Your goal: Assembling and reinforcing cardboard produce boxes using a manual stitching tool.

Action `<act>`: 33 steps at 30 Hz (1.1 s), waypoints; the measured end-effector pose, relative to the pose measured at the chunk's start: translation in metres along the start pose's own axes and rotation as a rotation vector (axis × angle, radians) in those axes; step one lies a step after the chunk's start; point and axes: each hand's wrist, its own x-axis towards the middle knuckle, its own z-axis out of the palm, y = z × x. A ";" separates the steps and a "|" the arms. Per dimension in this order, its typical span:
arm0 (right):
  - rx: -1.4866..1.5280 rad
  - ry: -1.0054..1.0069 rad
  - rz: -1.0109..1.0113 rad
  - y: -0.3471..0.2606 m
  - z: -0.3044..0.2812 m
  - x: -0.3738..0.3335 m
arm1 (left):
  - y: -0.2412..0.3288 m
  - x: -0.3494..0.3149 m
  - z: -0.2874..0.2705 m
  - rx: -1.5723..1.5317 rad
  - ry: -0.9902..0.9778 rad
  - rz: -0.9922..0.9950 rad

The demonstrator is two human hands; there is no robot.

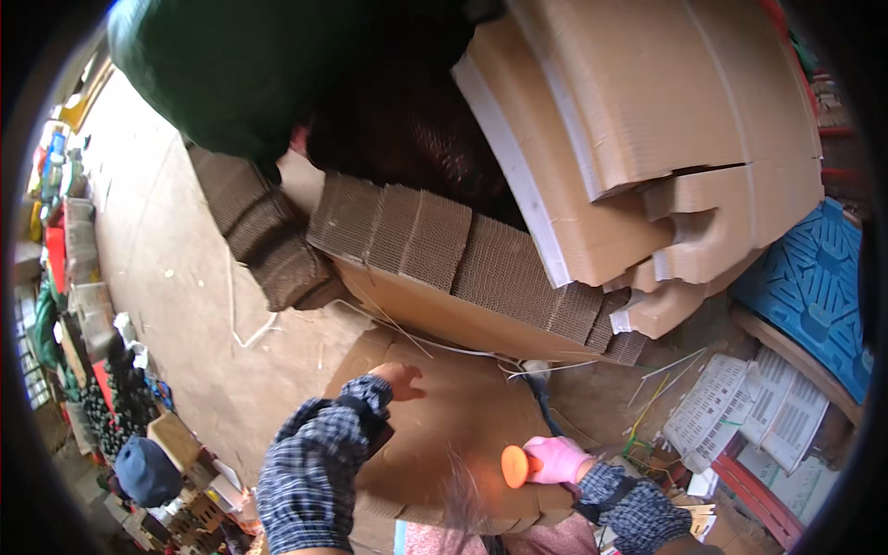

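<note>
My left hand (pixel 400 380), bare below a checked sleeve, hovers over a brown cardboard piece (pixel 444 425) in front of me. Its fingers are apart and nothing is in them. In a pink glove, my right hand (pixel 558 460) is closed round an orange tool (pixel 515 467) with a round, flat end. Most of that tool is hidden by the glove, so its exact kind does not show. The tool sits over the right part of the cardboard piece. Just beyond lies a row of stacked corrugated cardboard (pixel 398 231), its ridged edges facing up.
Large flat cardboard sheets (pixel 647 102) lean at the upper right, beside a blue plastic pallet (pixel 809 287). A person in a dark green garment (pixel 231 74) bends over the stack. White straps (pixel 250 335) lie on the floor. Printed papers (pixel 712 407) are at the right, shelved goods at the left.
</note>
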 end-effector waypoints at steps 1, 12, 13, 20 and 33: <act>-0.001 0.043 -0.032 -0.011 -0.012 -0.014 | 0.002 -0.030 -0.014 -0.027 -0.056 -0.002; -0.235 0.916 -0.009 -0.076 -0.113 -0.024 | 0.135 -0.105 -0.101 0.548 1.113 0.234; -0.271 0.961 0.007 -0.075 -0.120 -0.019 | 0.142 -0.104 -0.107 0.474 1.113 0.203; -0.280 0.883 0.253 -0.077 -0.128 -0.013 | 0.155 -0.109 -0.112 0.464 1.076 0.116; -0.178 0.861 0.156 -0.072 -0.122 -0.025 | 0.165 -0.122 -0.110 0.411 1.079 0.066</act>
